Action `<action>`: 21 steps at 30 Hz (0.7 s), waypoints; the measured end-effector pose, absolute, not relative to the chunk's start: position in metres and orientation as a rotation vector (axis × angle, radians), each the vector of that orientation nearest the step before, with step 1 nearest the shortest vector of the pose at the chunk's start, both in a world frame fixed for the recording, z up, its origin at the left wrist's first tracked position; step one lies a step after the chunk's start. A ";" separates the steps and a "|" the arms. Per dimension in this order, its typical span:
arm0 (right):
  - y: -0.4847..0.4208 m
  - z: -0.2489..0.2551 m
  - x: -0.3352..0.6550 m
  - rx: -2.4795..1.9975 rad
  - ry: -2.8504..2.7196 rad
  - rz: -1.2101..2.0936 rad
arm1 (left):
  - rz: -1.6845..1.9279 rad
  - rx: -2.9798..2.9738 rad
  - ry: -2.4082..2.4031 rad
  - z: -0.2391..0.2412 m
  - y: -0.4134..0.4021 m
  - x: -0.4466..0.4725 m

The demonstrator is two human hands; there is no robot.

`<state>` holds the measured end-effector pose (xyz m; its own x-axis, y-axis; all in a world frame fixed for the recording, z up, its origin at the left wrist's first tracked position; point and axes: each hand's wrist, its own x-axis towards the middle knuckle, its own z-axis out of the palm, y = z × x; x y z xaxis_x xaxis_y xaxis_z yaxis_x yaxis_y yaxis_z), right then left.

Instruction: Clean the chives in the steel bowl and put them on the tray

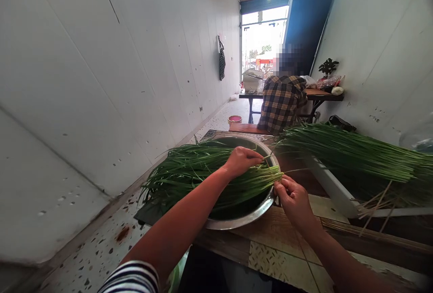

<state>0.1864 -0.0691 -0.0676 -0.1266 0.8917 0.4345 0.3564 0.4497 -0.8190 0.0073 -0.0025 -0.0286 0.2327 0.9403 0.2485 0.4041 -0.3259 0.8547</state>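
Note:
Long green garlic chives (pixel 189 167) lie across a round metal basin (pixel 233 225), their leafy tips hanging over its left side. My left hand (pixel 241 162) reaches over them, thumb and fingers pinched on a thin chive stalk near the basin's right rim. At that rim my right hand (pixel 292 196) is closed, its fingertips on the pale cut ends of the chives. The exact strands between the right fingers are too small to make out. To the right rests a larger pile of chives (pixel 358 153), cut ends pointing right.
The basin stands on a patterned wooden table (pixel 280 257). A white board edge (pixel 331 187) and loose dry straws (pixel 377 207) are under the large pile. Ahead, a person in a plaid shirt (pixel 282 103) sits at another table (pixel 323 97). A pink bucket (pixel 234 120) stands on the floor.

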 end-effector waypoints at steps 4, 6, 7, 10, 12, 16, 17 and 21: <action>-0.069 -0.066 0.187 -1.085 -1.704 0.676 | 1.067 1.854 1.236 -0.030 -0.001 0.008; -0.069 -0.066 0.187 -1.094 -1.702 0.679 | 1.079 1.861 1.240 -0.030 -0.001 0.009; -0.069 -0.066 0.187 -1.099 -1.702 0.680 | 1.083 1.867 1.247 -0.031 -0.001 0.009; -0.069 -0.066 0.187 -1.098 -1.703 0.683 | 1.086 1.881 1.269 -0.030 -0.001 0.010; -0.069 -0.066 0.187 -1.095 -1.700 0.684 | 1.074 1.891 1.273 -0.030 -0.001 0.010; -0.069 -0.064 0.186 -1.085 -1.697 0.693 | 1.049 1.908 1.254 -0.028 -0.003 0.010; -0.070 -0.064 0.186 -1.086 -1.700 0.695 | 1.046 1.911 1.252 -0.028 -0.003 0.010; -0.071 -0.063 0.186 -1.106 -1.694 0.685 | 1.043 1.930 1.245 -0.027 -0.004 0.010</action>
<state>0.1860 -0.0707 -0.0632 -0.1234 0.9013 0.4152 0.3596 0.4306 -0.8278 0.0102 -0.0037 -0.0269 0.2480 0.9251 0.2877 0.4451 -0.3725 0.8143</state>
